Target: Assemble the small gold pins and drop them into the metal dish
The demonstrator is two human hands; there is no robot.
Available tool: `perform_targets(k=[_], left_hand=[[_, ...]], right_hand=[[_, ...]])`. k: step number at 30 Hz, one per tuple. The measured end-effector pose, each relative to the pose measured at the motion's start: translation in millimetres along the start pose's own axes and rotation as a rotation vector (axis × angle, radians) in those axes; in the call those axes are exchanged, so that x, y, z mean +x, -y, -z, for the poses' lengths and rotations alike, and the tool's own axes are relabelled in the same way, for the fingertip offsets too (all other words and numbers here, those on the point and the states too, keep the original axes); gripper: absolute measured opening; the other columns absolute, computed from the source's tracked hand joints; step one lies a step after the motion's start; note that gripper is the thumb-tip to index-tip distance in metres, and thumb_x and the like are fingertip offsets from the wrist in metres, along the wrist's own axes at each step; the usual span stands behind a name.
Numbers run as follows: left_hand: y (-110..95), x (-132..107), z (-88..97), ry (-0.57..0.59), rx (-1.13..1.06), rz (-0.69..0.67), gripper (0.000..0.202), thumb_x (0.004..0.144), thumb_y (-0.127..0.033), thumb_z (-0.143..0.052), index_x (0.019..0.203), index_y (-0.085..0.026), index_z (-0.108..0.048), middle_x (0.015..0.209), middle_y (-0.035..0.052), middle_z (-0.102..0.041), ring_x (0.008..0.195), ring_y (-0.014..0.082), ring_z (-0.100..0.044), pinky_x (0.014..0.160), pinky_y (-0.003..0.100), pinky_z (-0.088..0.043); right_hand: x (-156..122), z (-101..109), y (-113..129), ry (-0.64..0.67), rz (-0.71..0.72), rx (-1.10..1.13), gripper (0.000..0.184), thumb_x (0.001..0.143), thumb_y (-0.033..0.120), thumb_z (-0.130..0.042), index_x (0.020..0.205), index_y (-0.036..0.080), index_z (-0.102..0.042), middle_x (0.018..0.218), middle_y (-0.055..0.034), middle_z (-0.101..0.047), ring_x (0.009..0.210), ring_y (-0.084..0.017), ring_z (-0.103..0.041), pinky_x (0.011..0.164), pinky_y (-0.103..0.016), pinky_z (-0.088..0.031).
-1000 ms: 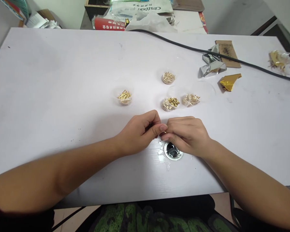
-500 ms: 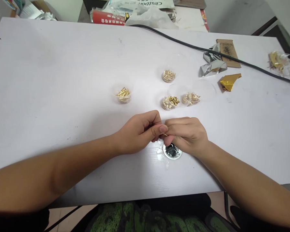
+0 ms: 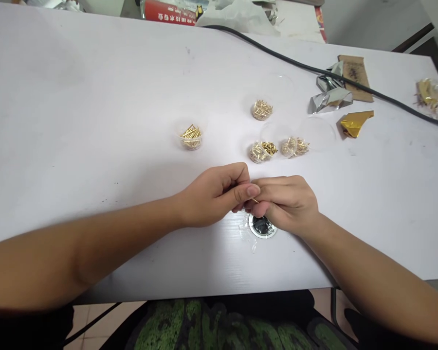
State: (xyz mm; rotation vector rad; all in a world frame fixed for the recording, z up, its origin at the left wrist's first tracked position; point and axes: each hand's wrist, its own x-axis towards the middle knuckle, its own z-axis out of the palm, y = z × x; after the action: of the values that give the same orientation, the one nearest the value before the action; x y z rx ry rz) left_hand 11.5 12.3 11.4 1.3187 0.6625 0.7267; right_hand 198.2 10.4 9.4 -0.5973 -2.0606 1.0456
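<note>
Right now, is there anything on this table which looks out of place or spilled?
The black cable runs across crumpled silver foil and a stained piece of cardboard, which looks untidy; a gold foil scrap lies nearby. I see no pins spilled around the cups.
</note>
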Motion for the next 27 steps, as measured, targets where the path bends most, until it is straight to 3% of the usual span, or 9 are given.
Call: perform_targets(k=[4, 12, 27], left_hand=[[1.0, 1.3, 1.2, 0.031, -0.034, 0.022, 0.044, 0.089, -0.054, -0.058, 0.071, -0.017, -0.042, 0.059, -0.0025, -0.052, 0.056, 0.0073, -0.049, 0.052, 0.019, -0.040], [3.0, 1.0, 2.3, 0.041, -0.068, 0.016, 0.034, 0.087, -0.036, -0.066, 0.071, -0.015, -0.045, 0.061, -0.0037, -0.053, 0.058, 0.0063, -0.049, 0.053, 0.018, -0.040], [5.1, 0.7, 2.4, 0.033, 0.034, -0.043, 0.034, 0.086, -0.033, -0.067, 0.069, -0.016, -0.044, 0.062, -0.0040, -0.050, 0.057, 0.0063, -0.045, 0.051, 0.018, -0.038]], right_hand=[[0.2, -0.4, -0.7, 0.005, 0.027, 0.019, 0.028, 0.096, 0.030, -0.056, 0.074, 0.014, -0.064, 0.073, -0.0074, -0.071, 0.067, -0.014, -0.068, 0.060, -0.025, -0.057], [-0.2, 0.0, -1.4, 0.007, 0.040, -0.014, 0.028, 0.096, 0.032, -0.056, 0.076, 0.015, -0.064, 0.073, -0.0065, -0.069, 0.068, -0.014, -0.069, 0.061, -0.025, -0.057], [-2.3, 0.5, -1.7, 0.036, 0.027, -0.075, 0.029, 0.096, 0.036, -0.054, 0.077, 0.016, -0.065, 0.067, -0.0047, -0.064, 0.061, -0.012, -0.061, 0.055, -0.024, -0.050]])
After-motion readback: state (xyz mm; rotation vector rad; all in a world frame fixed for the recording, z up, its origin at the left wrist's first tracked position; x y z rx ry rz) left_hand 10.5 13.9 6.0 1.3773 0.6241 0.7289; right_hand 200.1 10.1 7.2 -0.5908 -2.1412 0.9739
